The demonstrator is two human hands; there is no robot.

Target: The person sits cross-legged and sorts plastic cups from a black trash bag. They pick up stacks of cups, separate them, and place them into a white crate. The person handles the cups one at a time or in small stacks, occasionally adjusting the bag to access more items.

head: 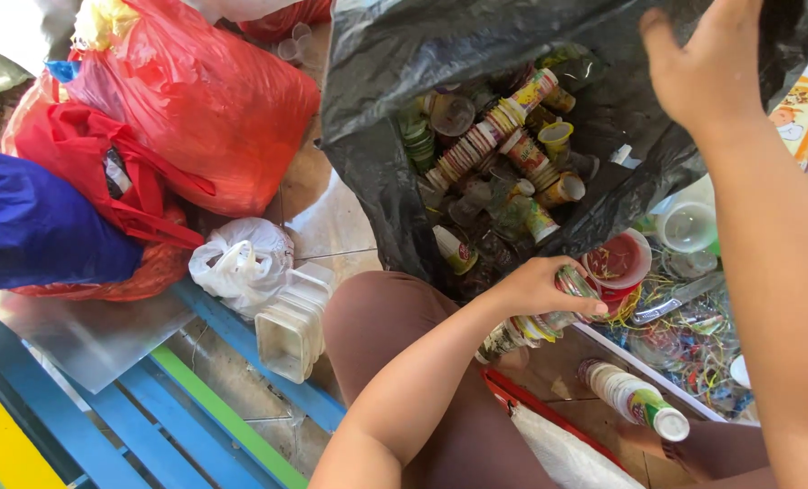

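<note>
My left hand (pixel 535 288) grips a stack of nested clear plastic cups (pixel 538 321), held just below the mouth of a big black rubbish bag (pixel 377 100). My right hand (pixel 707 63) holds the bag's far rim up, keeping it open. Inside the bag lie several stacks of used paper cups (pixel 490 136) and loose cups. Another stack of white cups (pixel 635 398) lies near my knee at the lower right.
Red plastic bags (pixel 196 100) and a blue bag (pixel 33 226) are piled at the left. A knotted white bag (pixel 241 263) and stacked clear food boxes (pixel 293 326) sit beside my knee. A red bowl (pixel 617 263) and plastic litter lie at the right.
</note>
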